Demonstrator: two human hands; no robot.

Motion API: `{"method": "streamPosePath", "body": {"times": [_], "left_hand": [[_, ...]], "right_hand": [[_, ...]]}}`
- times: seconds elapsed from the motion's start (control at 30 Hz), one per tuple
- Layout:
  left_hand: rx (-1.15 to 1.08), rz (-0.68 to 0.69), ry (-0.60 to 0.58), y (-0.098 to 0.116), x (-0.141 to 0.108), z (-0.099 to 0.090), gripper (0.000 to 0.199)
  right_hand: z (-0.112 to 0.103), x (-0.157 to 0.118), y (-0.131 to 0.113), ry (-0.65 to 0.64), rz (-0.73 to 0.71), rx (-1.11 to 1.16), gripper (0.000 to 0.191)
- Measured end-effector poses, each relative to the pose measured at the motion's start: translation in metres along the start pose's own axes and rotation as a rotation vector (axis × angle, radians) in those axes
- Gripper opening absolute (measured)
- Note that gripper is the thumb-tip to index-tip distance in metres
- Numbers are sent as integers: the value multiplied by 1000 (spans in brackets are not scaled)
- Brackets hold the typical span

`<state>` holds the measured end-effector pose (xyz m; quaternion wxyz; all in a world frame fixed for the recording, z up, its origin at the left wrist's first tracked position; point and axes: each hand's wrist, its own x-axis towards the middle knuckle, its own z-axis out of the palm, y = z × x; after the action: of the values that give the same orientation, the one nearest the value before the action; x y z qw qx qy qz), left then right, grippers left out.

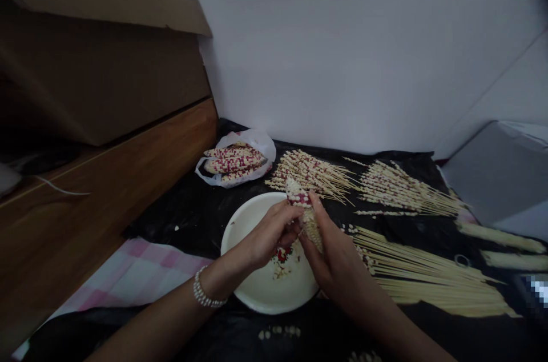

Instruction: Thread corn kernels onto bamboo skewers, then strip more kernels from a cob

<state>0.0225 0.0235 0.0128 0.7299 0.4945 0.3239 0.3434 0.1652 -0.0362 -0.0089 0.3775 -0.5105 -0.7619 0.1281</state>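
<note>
An ear of corn [311, 226] with white and dark red kernels is tilted over a white basin [246, 288]. Its lower part looks stripped of kernels. My right hand [331, 248] is wrapped round the cob from the right. On the cob's left side, the fingers of my left hand [274, 230] are bent and pressed against it; their tips are partly hidden. Loose kernels [281, 272] lie in the basin, by a red flower pattern on its bottom.
Behind the basin, a plastic bag [269, 148] holds several ears of corn [235, 164]. Skewers threaded with kernels [312, 173] lie in bundles at the back; bare skewers [432, 276] are at right. Stripped cobs [520, 260] lie far right. A cardboard box [107, 76] stands left.
</note>
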Motion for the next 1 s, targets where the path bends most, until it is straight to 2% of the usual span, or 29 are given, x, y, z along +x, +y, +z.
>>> {"method": "streamPosePath", "body": {"times": [0.27, 0.4, 0.53, 0.7, 0.87, 1.0], "left_hand": [[14, 11, 22, -10, 5, -1, 7], [-61, -14, -27, -5, 3, -2, 3], [-65, -61, -47, 1, 0, -1, 23], [7, -41, -19, -3, 2, 0, 26], [49, -1, 85, -11, 4, 1, 8], [-28, -1, 5, -5, 3, 3, 3]], "right_hand": [[0, 0, 1, -26, -3, 0, 68], [-2, 1, 1, 9, -18, -9, 68], [-1, 1, 0, 9, 0, -50, 67], [1, -1, -4, -27, 50, -129, 67], [1, -1, -5, -28, 5, -100, 66], [0, 1, 0, 0, -2, -88, 66]]}}
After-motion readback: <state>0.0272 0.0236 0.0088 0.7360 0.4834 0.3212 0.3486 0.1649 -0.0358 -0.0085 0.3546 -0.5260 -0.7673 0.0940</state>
